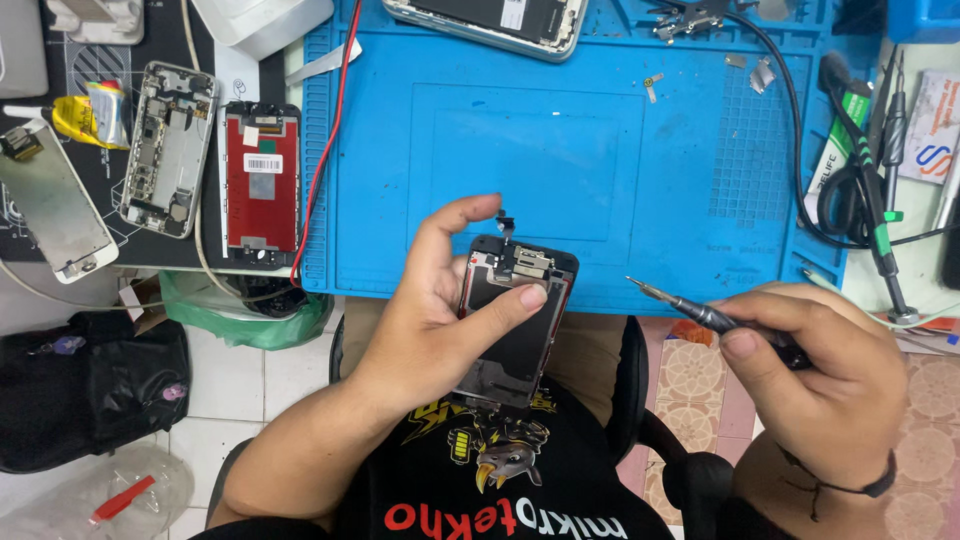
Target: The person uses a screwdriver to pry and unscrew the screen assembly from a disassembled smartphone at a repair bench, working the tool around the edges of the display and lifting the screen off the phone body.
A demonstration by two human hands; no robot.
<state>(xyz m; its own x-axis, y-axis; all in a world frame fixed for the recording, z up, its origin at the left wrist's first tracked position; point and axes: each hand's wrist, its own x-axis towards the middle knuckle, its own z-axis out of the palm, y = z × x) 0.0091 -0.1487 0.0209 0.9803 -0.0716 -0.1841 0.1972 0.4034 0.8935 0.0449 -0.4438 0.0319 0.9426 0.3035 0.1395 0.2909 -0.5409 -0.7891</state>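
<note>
Left hand point(425, 330) has its fingers point(520, 300) wrapped round a phone screen assembly point(512, 330), thumb pressed across the front near the top, index finger curled over above it. The screen is held upright-ish in the air, back side facing the camera, just off the near edge of the blue mat point(560, 150) and over the person's lap. You can see a metal bracket and a little flex cable point(505, 222) sticking up at the top end.

Right hand point(825, 380) is closed tight on a small screwdriver point(700, 312), pinched between thumb and fingers, tip pointing left toward the screen but well short of it, not touching. There's a dark band on that wrist.

Further out on the mat: a couple of tiny metal parts point(652, 85) near the top, and another phone body point(490, 22) lying at the far edge. A black cable point(790, 110) runs across the right side of the mat to a bunch of tools point(880, 150), more screwdrivers and tweezers, on the counter to the right.

Left of the mat, a red wire point(325, 150) runs along its edge, then there's a red-backed screen point(262, 180), an opened phone chassis point(168, 148) showing its guts, and a white-framed screen point(55, 205) lying at an angle. A green plastic bag point(250, 315) hangs under the counter edge and a black bag point(90, 385) sits on the tiled floor.
</note>
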